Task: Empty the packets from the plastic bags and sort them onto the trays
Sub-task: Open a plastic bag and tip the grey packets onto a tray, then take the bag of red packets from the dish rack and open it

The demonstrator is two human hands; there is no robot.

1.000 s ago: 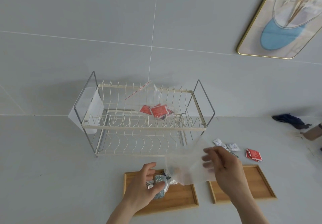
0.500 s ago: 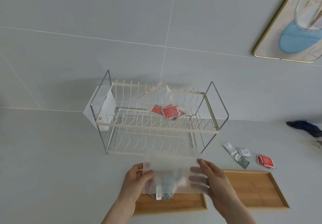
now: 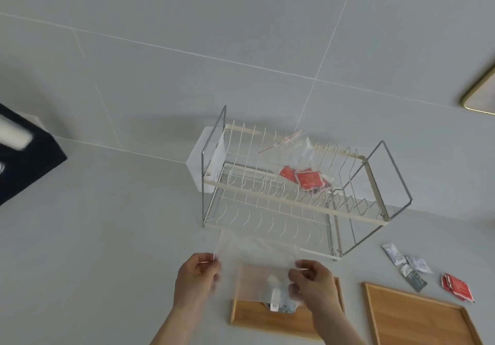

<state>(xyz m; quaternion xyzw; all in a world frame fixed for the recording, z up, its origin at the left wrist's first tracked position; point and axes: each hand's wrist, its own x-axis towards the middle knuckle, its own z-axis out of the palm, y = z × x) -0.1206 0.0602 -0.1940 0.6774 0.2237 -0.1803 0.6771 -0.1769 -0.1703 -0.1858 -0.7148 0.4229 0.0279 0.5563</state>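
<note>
From the head camera, looking down at a pale grey counter against a tiled wall. Both hands held a clear plastic bag stretched between them, its long axis running left to right. The left hand pinched the bag's left edge between thumb and fingers; the right hand pinched its right edge the same way. The bag hung directly above the left wooden tray, and a few greenish packets lay on that tray just beneath it, blurred through the plastic; whether any remained inside the bag could not be told. A second wooden tray sat bare to the right, nearer the right hand. Just beyond it on the counter lay loose white packets, a dark packet and red packets. Farther back, a two-tier wire dish rack held another clear bag with red packets inside on its upper tier, beyond both hands and slightly right, so probably the right hand's reach.
</note>
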